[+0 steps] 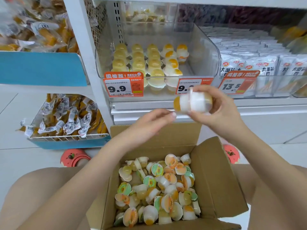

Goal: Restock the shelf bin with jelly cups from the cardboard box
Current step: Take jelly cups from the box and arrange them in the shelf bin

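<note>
Below, an open cardboard box (pixel 214 180) is seen heaped with loose jelly cups (pixel 157 188), their lids printed orange or green, while the clear shelf bin (pixel 204 52) above is partly filled with neat rows of domed cups (pixel 149 60), yellow at left and orange-topped at right. Two white, orange-tipped cups (pixel 192 102) are held in the curled grip of the right hand (pixel 217 110) in front of the bin's price tags (pixel 123 87); the left hand (pixel 149 123) is kept slack and holds nothing just beside them.
</note>
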Motion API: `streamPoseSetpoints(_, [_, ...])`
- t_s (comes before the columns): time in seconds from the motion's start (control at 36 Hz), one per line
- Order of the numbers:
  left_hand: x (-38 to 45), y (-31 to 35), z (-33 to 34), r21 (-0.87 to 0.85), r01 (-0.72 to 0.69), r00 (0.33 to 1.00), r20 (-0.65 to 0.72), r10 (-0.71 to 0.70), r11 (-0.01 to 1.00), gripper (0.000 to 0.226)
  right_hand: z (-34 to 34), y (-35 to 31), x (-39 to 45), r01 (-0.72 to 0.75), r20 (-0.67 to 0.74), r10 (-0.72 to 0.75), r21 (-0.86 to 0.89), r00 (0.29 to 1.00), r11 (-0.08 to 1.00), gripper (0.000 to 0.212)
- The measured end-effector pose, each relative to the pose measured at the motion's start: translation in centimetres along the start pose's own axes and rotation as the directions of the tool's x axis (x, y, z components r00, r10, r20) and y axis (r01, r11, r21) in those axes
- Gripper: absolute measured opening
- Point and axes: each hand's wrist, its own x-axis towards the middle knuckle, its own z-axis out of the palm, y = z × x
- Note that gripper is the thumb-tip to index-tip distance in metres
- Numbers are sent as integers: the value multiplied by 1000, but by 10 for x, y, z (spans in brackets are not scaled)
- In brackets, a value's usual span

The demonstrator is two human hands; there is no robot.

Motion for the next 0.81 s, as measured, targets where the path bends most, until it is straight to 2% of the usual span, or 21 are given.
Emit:
streamPoseSetpoints(0.03, [3,-3,-7,241,-50,996,-61,67,969,54,-4,-2,5,-11,-34,10,-6,999,1000,44])
streamPoseSetpoints(0.06, [7,-7,-16,437,-80,988,-84,130,896,55,-8,-3,11,-20,-55,18,-24,998,1000,44])
streamPoseSetpoints(0.08, [11,-11,-24,570,-100,980,-86,180,816,58,-13,-6,18,-20,-66,16,-59,998,998,44])
streamPoseSetpoints(0.14, [18,-17,-41,689,-101,968,-100,231,718,62,-22,-12,35,-5,-79,-7,-153,997,988,45])
streamPoseSetpoints(0.19, [22,-13,-55,694,-90,947,-161,277,714,59,-27,-19,55,9,-102,-34,-242,994,970,48])
streamPoseSetpoints(0.31, [28,0,-68,607,-93,894,-298,334,789,46,-25,-23,98,18,-137,-70,-350,988,937,47])
streamPoseSetpoints(0.42, [29,5,-74,567,-86,879,-344,330,819,34,-24,-16,148,3,-122,-83,-543,989,840,52])
streamPoseSetpoints(0.5, [30,4,-75,562,-86,876,-350,330,823,33,-31,-16,180,-49,-88,-15,-683,996,729,66])
streamPoseSetpoints(0.58, [32,2,-75,575,-83,873,-352,338,814,32,-36,-19,201,9,53,57,-810,997,586,80])
streamPoseSetpoints(0.69, [33,-2,-77,629,-61,875,-339,345,775,34,-38,-12,224,91,172,206,-931,963,353,55])
streamPoseSetpoints(0.75, [34,-2,-77,646,-54,879,-332,343,762,35,-35,-8,232,140,219,291,-952,931,271,59])
streamPoseSetpoints(0.81, [34,-2,-78,648,-51,880,-331,341,760,35,-30,-3,238,164,243,351,-957,904,240,62])
